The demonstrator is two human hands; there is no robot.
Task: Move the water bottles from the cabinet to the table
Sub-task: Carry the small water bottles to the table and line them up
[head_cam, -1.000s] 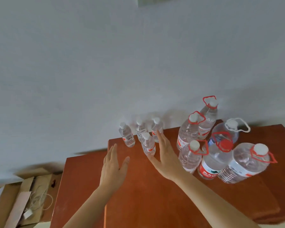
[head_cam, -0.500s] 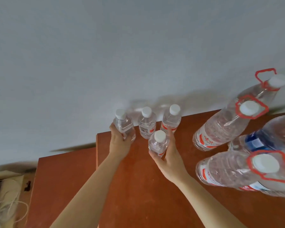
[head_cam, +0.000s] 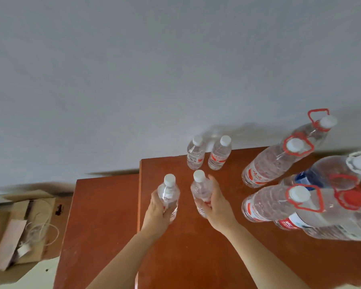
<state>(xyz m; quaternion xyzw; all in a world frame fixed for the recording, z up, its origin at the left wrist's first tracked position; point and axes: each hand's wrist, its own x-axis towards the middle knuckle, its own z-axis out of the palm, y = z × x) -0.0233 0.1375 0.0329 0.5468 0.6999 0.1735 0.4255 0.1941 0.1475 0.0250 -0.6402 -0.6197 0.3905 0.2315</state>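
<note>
On cabinet (head_cam: 196,247): two small bottles (head_cam: 206,155) remain by the wall.
Left hand (head_cam: 157,211): now clamped on bottle (head_cam: 168,195), pulled back.
Right hand (head_cam: 216,205): clamped on second bottle (head_cam: 201,191), lifted away.
Meaning: both ready to carry off.

Clear glossy plastic bottles (head_cam: 196,154) with matt white caps (head_cam: 197,140); smooth, reddish-brown wood-look cabinet (head_cam: 206,247); matt wall (head_cam: 133,69); creased brown cardboard (head_cam: 6,228).

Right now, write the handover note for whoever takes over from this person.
Left hand: gripping one small bottle.
Right hand: gripping another small bottle.
Two small bottles stand by the wall on the red-brown cabinet top; the big handled jugs stand at the right.
Done: two bottles picked up.
Left: carry them to the table, not in view, then fetch the rest.
</note>
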